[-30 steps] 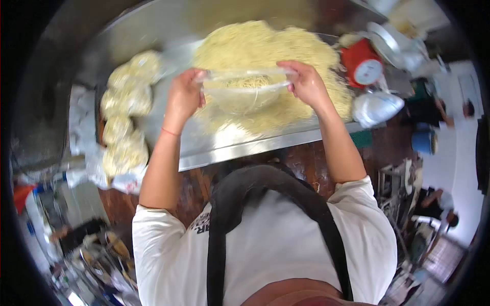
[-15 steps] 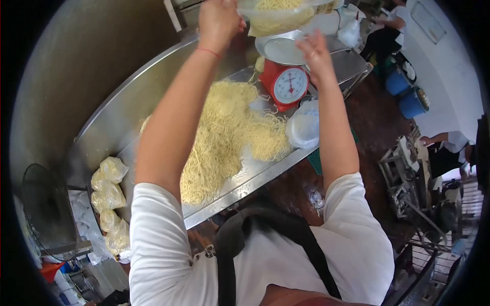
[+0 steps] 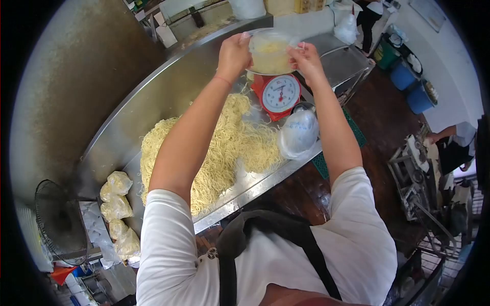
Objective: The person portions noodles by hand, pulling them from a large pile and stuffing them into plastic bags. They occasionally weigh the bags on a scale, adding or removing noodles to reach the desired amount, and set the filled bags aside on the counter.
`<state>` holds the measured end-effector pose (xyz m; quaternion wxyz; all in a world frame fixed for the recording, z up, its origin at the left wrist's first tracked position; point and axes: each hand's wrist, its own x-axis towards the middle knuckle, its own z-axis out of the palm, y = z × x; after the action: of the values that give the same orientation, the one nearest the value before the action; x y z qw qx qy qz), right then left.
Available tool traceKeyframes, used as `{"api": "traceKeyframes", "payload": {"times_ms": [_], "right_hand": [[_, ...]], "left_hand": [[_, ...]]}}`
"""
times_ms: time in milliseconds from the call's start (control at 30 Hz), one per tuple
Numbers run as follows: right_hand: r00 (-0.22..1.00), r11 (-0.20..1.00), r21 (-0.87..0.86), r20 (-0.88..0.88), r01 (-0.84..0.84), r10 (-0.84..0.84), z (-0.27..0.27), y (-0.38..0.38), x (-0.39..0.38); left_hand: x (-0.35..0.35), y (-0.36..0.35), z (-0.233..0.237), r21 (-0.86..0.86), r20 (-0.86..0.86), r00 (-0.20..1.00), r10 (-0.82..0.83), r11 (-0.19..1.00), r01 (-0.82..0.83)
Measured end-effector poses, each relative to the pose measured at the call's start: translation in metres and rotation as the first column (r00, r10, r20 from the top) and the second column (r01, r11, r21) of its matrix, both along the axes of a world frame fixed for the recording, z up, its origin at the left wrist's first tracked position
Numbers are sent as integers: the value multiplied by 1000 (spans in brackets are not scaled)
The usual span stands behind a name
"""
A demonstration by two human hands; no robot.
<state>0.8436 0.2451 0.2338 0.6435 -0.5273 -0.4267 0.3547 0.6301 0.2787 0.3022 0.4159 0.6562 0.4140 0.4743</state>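
My left hand [image 3: 235, 57] grips the left side of a clear plastic bag of noodles [image 3: 270, 56]. At the bag's other side, my right hand [image 3: 307, 62] pinches its edge with closed fingers. The bag is over the pan of a red dial scale [image 3: 280, 94], and the pan is mostly hidden behind it. Nearer to me, a large pile of loose yellow noodles [image 3: 214, 153] lies on the metal table [image 3: 158, 97]. A bundle of clear plastic bags [image 3: 298, 135] sits at the table's edge, below my right forearm.
Several filled noodle bags [image 3: 116, 204] stand at the left end, near a black fan [image 3: 60, 222]. To the right are a metal side table [image 3: 339, 66] and blue bins [image 3: 418, 97]. One person [image 3: 457, 145] works by a machine at far right; another [image 3: 368, 23] stands at the back.
The bag has come down and towards me, in front of the scale pan. My right hand, earlier apart from it with spread fingers, now grips its right side. The camera view has shifted.
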Motion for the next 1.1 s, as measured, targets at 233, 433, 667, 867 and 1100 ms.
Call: {"api": "traceKeyframes", "payload": {"times_ms": [233, 433, 667, 867, 1100], "right_hand": [[986, 977, 215, 163, 2, -37, 12, -1, 5], [847, 826, 264, 349, -498, 400, 81, -24, -30], [407, 982, 69, 913, -177, 9, 78, -10, -4], [239, 690, 680, 647, 249, -724, 90, -34, -10], [557, 977, 102, 809, 187, -191, 11, 10, 27]], "left_hand": [[-2, -8, 6, 28, -100, 995, -1, 1000, 4], [7, -8, 3, 33, -51, 998, 22, 999, -20], [8, -10, 4, 96, -139, 989, 49, 995, -36], [16, -1, -8, 158, -196, 964, 179, 976, -149], [10, 2, -33, 45, 94, 995, -18, 999, 14]]}}
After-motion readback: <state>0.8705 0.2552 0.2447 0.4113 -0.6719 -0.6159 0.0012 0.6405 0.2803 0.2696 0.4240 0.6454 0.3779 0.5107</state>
